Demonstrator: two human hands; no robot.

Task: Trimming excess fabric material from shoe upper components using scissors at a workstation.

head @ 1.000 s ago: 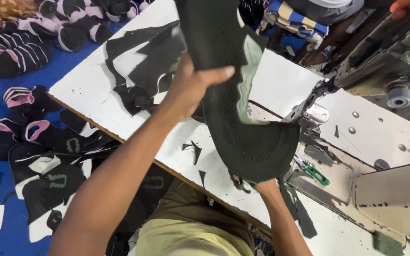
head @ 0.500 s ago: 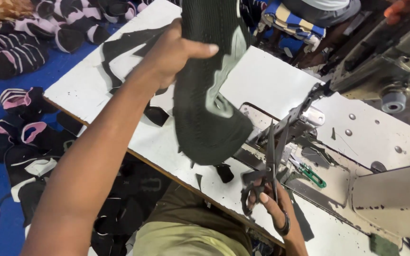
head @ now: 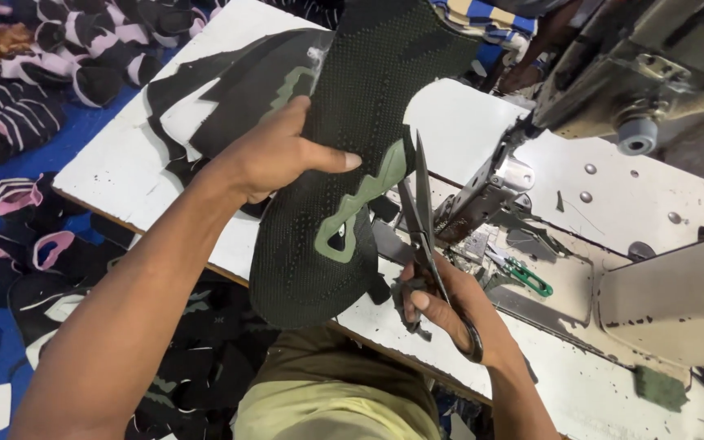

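Observation:
My left hand [head: 275,155] grips a dark green knitted shoe upper [head: 327,244] with a pale green zigzag trim, held up above the white table [head: 116,163]. My right hand [head: 450,314] holds black scissors [head: 421,220], blades pointing up and slightly apart, right beside the trimmed edge of the upper. Black fabric offcuts [head: 197,90] lie on the table behind the upper.
A cream sewing machine [head: 637,73] stands at the right, its needle area [head: 490,195] close to the scissors. A small green-handled snipper [head: 531,277] lies on the machine bed. Piles of black and pink shoe uppers [head: 34,106] cover the blue floor at left.
My right hand has raised the scissors up against the edge of the upper. My left hand has lowered and turned the upper, so its pale green trim faces the blades.

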